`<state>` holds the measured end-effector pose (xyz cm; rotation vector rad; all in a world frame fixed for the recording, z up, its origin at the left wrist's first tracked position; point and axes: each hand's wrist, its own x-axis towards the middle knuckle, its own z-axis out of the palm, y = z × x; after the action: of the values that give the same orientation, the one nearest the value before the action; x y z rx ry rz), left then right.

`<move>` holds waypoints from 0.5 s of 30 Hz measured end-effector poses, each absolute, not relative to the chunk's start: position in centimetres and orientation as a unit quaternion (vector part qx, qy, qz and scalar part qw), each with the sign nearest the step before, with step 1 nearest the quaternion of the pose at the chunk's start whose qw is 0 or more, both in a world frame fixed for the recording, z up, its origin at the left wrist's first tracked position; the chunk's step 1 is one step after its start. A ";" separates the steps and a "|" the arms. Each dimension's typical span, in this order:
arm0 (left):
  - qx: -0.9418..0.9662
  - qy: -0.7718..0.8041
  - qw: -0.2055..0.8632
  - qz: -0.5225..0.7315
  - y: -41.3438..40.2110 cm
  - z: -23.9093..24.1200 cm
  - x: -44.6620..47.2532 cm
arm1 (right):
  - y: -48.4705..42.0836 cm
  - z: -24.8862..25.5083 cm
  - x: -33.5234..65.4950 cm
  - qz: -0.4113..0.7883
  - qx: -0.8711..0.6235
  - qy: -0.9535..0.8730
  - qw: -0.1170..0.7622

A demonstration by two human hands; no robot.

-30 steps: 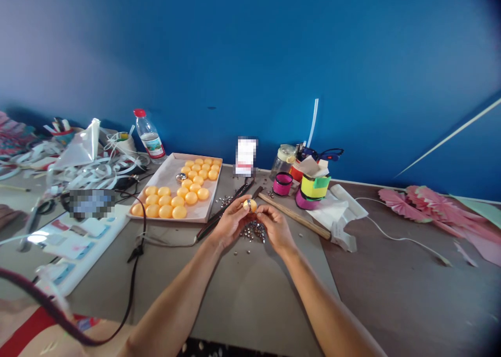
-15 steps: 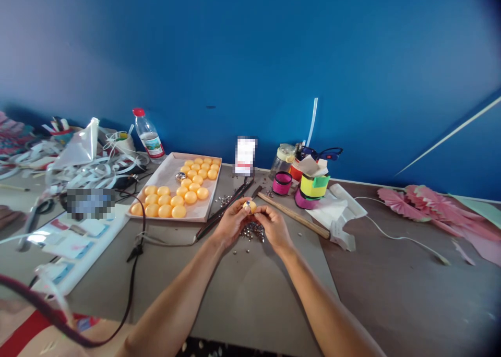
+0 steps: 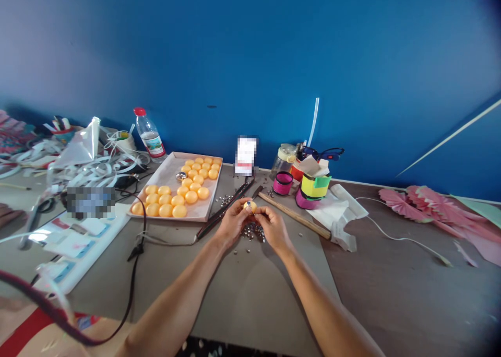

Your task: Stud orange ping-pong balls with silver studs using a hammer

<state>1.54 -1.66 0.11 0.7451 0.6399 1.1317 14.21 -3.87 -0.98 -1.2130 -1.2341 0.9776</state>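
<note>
An orange ball (image 3: 250, 206) about the size of a table tennis ball, with a small shiny metal piece on its top, is held above the table. My left hand (image 3: 231, 221) is closed around its left side, thumb near the metal piece. At its right side my right hand (image 3: 273, 224) is closed, thumb and forefinger pinched against the ball; whether a small part sits between them is hidden. Beneath my hands lies a pile of small shiny metal pieces (image 3: 255, 233). A shallow box (image 3: 162, 171) to the left holds several similar orange balls (image 3: 179, 211) and a silvery round item (image 3: 181, 176).
A hammer with a wooden handle (image 3: 295, 215) lies right of my hands. A soldering-iron-like black tool (image 3: 219, 214) with a cable lies left. Behind stand a jar (image 3: 284, 158), a pink ring-shaped holder (image 3: 282, 183) and a bottle (image 3: 149, 135). Another person's hand (image 3: 10, 214) is far left.
My hands and the ball stay almost in place, with only a slight shift of the view. At the far left, the other person's hand has moved slightly.
</note>
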 end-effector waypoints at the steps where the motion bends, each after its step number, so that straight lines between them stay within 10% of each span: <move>1: 0.341 0.294 0.728 0.517 -1.7 0.1 1.6 | -3.9 -1.1 14.2 0.409 -0.515 -0.518 0.547; 15: 0.387 0.342 0.668 0.536 -1.9 -0.9 2.3 | -3.9 -1.1 13.9 0.318 -0.576 -0.522 0.543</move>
<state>2.28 -1.88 -0.90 0.8730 0.7704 1.2081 13.89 -3.91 -1.11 -1.3672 -1.2404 0.7556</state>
